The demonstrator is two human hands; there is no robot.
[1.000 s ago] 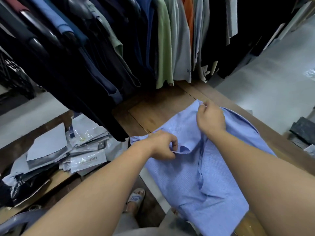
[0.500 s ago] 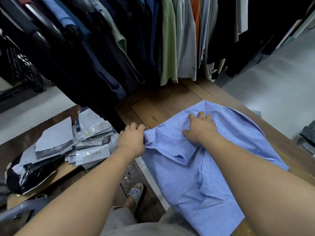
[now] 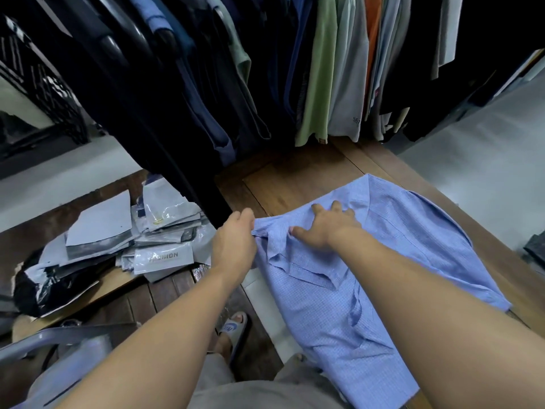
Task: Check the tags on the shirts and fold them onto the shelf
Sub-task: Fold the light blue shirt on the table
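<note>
Now shirt (image 3: pixel 380 278) lies spread mid-frame on bench (image 3: pixel 298 175); left hand (image 3: pixel 234 243) pinches its edge, right hand (image 3: pixel 327 227) has flattened, open, empty — tag check prob done, folding starts.

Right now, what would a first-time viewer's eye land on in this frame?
First the light blue shirt, spread over the wooden shelf and hanging off its near edge. The left hand pinches its left edge while the right hand lies flat on the cloth. Behind hangs a row of shirts, mostly dark with green, grey and orange among them; lower left lies a heap of silver packaging bags.
</note>
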